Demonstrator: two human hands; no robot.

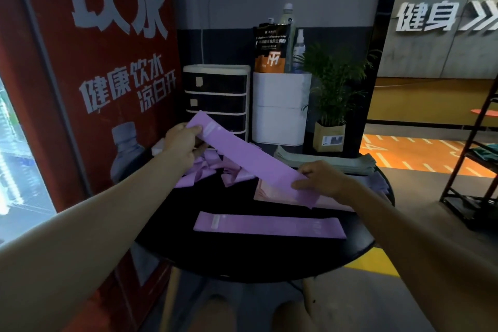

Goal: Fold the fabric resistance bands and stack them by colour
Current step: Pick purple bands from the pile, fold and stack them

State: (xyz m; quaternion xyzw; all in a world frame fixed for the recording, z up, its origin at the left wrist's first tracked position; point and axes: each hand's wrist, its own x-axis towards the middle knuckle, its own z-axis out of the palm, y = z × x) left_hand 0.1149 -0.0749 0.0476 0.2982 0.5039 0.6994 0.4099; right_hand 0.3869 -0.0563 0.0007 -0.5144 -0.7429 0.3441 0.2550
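A: What are the hands doing?

B: Both hold one purple band (242, 153), stretched flat on a slant above the round black surface (269, 259). The left hand (182, 140) pinches its upper end at centre left of the frame; the right hand (322, 178) pinches its lower end, right of centre, thumb on top.

A: And the other bands?

B: A second purple band (269, 226) lies flat on the surface in the lower middle, lengthwise across the frame, with a pale label near its left end. A loose heap of purple bands (213, 167) sits under the raised one, just below the left hand. Under the right hand lies a pink stack (272, 191); the held band's lower end hangs over it. Further back to the right is a grey-green stack (326, 160), and a greyish-purple pile (378, 183) is at the right rim.

A: What stands behind?

B: A small drawer unit (215, 101) with dark fronts, a white bin (280, 108) holding a pouch and bottles, and a potted plant (330, 105). A red panel (89, 67) with white characters fills the upper left.
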